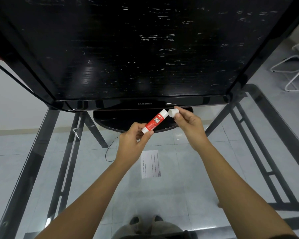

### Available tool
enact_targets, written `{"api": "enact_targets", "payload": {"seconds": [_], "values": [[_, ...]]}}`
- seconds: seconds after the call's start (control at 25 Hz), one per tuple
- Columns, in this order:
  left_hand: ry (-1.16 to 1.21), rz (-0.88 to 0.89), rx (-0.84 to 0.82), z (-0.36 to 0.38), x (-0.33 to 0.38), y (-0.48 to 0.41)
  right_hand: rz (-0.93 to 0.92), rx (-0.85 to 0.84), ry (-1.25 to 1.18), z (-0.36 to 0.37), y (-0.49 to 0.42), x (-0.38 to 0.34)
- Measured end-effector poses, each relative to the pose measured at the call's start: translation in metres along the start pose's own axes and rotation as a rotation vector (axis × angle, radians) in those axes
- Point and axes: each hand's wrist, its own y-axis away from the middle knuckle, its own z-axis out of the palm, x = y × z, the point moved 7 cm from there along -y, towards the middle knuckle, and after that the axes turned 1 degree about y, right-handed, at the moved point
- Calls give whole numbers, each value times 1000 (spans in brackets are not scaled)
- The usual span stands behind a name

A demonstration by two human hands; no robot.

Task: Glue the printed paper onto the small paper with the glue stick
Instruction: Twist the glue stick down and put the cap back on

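Spreading beneath both hands is a clear glass tabletop on a dark metal frame (pixel 41 169), and through it show a pale tiled floor (pixel 16 152) and a thin black cable (pixel 110 149) looping below the left hand (pixel 133 140). Beyond the hands stands a large black flat-screen monitor (pixel 128 49) on an oval black base (pixel 110 119); its lower bezel, just past the right hand (pixel 188 125), reads "SAMSUNG". Far off to the right of the right hand stands a white tubular metal frame (pixel 293 71) on the floor.

The left hand grips the lower end of a red-and-white cylindrical glue stick (pixel 154 120), fingers and thumb curled round it, so that the stick tilts up and away towards the right hand. White letters on its red label read "GLUE STICK". The right hand pinches a small white plastic cap (pixel 173 112) between thumb and fingertips; the cap's open mouth faces the stick's white top, just apart from it.

A white rectangular sheet of printed paper (pixel 150 163) lies flat on the glass, nearer the person than both hands and between the forearms. Its lines of print are too small to read.
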Motion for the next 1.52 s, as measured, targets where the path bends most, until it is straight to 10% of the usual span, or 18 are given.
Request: {"api": "enact_targets", "payload": {"seconds": [1.0,1.52], "values": [[45,30,-42,13,1,-3,102,-102,-10,29,18,8],[-543,-184,-278,52,-153,16,171,-26,402,7,19,97]]}}
